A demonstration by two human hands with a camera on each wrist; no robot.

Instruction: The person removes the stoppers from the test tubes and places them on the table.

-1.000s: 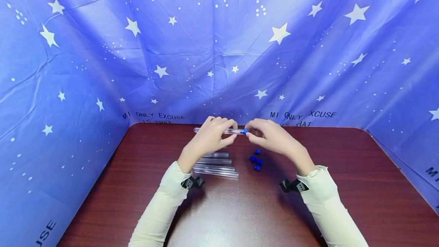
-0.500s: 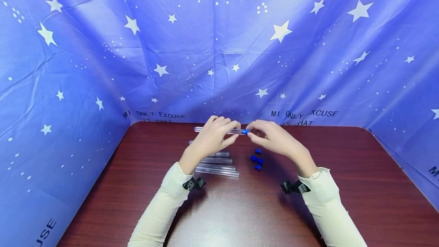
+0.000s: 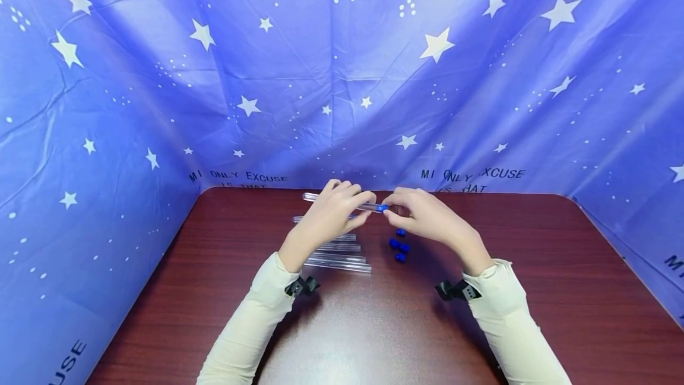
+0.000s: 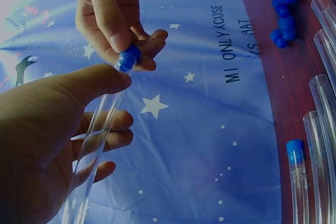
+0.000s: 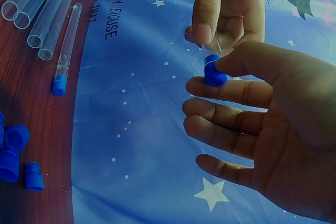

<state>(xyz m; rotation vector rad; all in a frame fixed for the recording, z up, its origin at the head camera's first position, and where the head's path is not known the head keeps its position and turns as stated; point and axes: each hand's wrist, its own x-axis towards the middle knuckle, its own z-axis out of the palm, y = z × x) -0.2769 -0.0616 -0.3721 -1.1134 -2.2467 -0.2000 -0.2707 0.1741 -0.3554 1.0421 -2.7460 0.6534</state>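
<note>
Above the back of the table my left hand (image 3: 332, 210) grips a clear test tube (image 4: 100, 129) near its mouth, thumb on one side. The tube lies slanted across that palm, its rounded end sticking out to the left in the head view. A blue cap (image 4: 129, 57) sits in the tube's mouth. My right hand (image 3: 422, 214) pinches this cap between thumb and index finger, as the right wrist view shows; its other fingers (image 5: 226, 135) are spread apart. Below the hands lie several uncapped test tubes (image 3: 342, 266) and one capped tube (image 5: 63, 66).
Several loose blue caps (image 3: 399, 246) lie grouped on the brown table (image 3: 342, 325), right of the tubes. A blue star-printed curtain (image 3: 299, 76) rises behind the table's back edge and along both sides. Black wrist cameras (image 3: 302, 286) sit at both cuffs.
The held test tube has tilted slightly, its rounded end now a little higher in the head view than its capped end. Both hands keep their holds in nearly the same place.
</note>
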